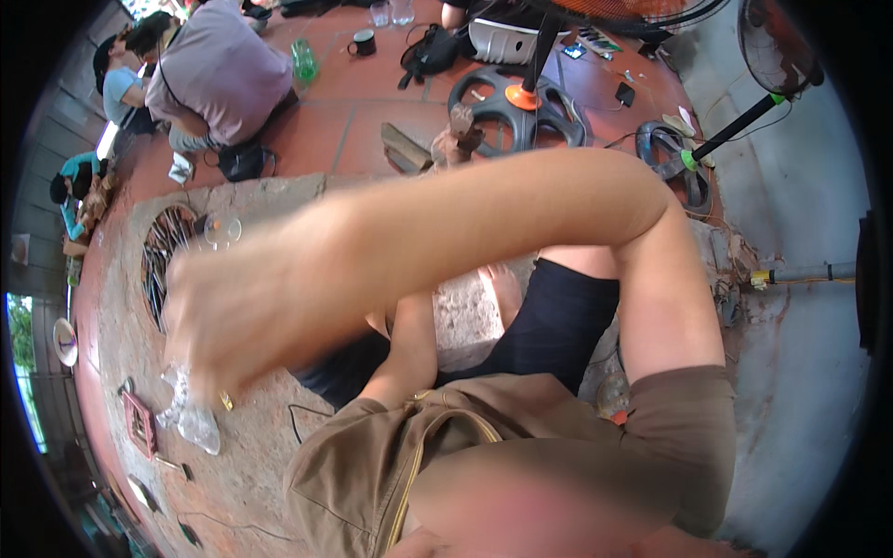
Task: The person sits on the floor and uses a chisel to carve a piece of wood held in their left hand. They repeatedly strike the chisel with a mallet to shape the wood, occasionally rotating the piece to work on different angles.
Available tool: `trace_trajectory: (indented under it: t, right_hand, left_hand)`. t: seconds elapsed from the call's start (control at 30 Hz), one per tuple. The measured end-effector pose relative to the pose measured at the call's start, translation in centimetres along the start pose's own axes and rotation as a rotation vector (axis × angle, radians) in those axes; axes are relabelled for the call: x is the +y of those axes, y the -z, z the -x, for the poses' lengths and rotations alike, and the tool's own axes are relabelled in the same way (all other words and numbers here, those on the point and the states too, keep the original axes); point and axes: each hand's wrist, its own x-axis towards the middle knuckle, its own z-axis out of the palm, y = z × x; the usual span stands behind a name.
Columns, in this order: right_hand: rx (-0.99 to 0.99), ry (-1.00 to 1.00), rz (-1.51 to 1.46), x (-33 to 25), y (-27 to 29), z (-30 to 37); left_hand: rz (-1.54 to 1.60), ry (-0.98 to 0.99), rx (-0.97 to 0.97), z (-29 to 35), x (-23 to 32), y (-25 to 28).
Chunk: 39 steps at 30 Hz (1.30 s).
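My right arm reaches across the view toward the left. My right hand (270, 298), smeared by motion, is over the stone-like work floor, nearest a round container of thin dark metal tools (167, 228). I cannot make out its fingers or anything in them. A clear plastic bag (198, 430) lies just below that hand. My left forearm (409, 349) rises between my legs; the left hand is hidden behind the right forearm. A pale, rough-surfaced block (468, 312) sits between my legs, partly covered.
A reddish frame-shaped object (139, 423) lies at the left. Wood pieces (406, 149) lie ahead. Two standing fans on wheel-like bases (484, 98) are ahead and right, beside a grey wall (791, 372). A green bottle (303, 60), dark mug (362, 43) and seated people (219, 70) are farther off.
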Motion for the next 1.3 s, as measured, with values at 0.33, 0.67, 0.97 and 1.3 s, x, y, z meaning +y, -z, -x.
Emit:
trace_trajectory:
  t: [0.33,0.67,0.97,1.3]
  right_hand:
    - [-0.391,-0.987,-0.009,8.6,-5.1,30.3]
    - [-0.127,-1.431,-0.168,6.7,-8.8,29.9]
    - [-0.032,-1.41,-0.022,6.3,-9.4,29.6]
    - [-0.004,-1.36,-0.012,6.1,-9.3,30.1]
  left_hand:
    - [0.141,0.036,0.062,0.2,-1.1,0.0]
    - [0.105,0.002,0.054,0.5,-0.2,0.1]
    - [0.064,-0.04,-0.042,0.9,1.0,0.0]
    - [-0.001,-0.041,-0.021,0.1,1.0,0.1]
